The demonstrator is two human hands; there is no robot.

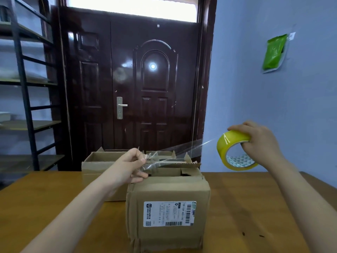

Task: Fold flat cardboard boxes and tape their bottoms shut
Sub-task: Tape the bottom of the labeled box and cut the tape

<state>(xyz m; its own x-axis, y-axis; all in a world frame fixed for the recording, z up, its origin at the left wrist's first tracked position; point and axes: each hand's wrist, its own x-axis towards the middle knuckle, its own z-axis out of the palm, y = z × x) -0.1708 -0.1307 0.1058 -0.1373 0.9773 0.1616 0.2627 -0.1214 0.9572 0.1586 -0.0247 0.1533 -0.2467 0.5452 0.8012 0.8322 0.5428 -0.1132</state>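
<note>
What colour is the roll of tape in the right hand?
Yellow, with a teal-and-white triangle pattern inside the core of the tape roll, seen in the head view.

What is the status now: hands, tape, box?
Left hand pinches tape end; right hand grips tape roll. Strip stretched above front box, not stuck yet. Nothing blocks.

A small stockroom or packing room: dark metal shelving (27, 84) stood beside a glossy brown entrance door (142, 84), and cardboard boxes (167, 207) occupied a wooden table (255, 207) against blue walls (273, 97).
</note>
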